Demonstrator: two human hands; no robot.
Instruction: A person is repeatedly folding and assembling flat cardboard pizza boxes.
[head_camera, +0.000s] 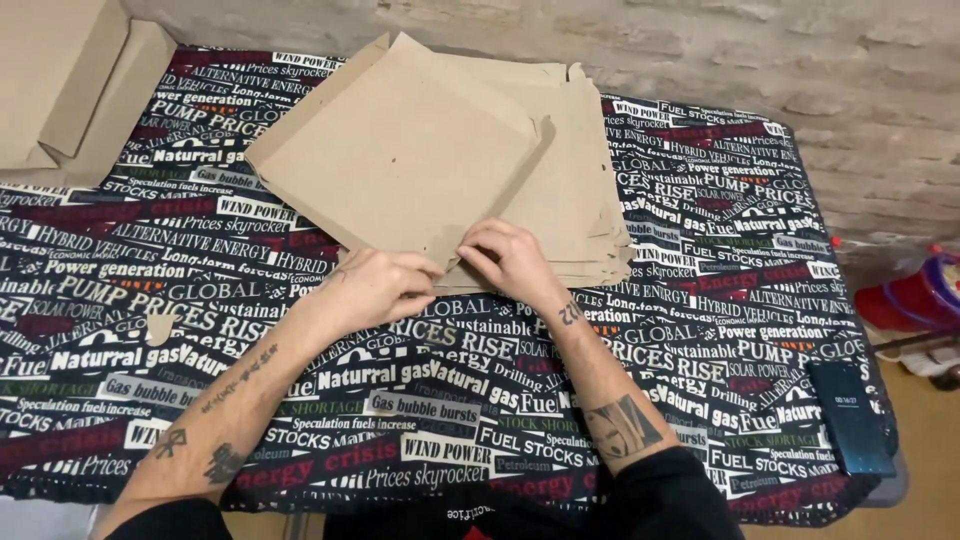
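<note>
Both hands meet at the near edge of the top cardboard sheet (400, 160), which lies tilted atop a stack of cardboard sheets (580, 200) on the printed tablecloth (400, 400). Left hand (375, 285) curls closed, apparently pinching that edge; right hand (510, 258) pinches it with bent fingertips. Forearms angle inward. A phone (850, 415) lies far right.

A stack of flat brown cardboard package blanks (560, 180) lies at the twelve o'clock side of the surface (300, 400), the top sheet (400, 160) skewed and pinched at its near edge by both hands: left hand (375, 285), right hand (510, 260). Folded brown cardboard boxes (70, 90) sit at ten o'clock. A dark rectangular phone (850, 415), its screen dim blue-black, rests at four o'clock near the edge.
</note>
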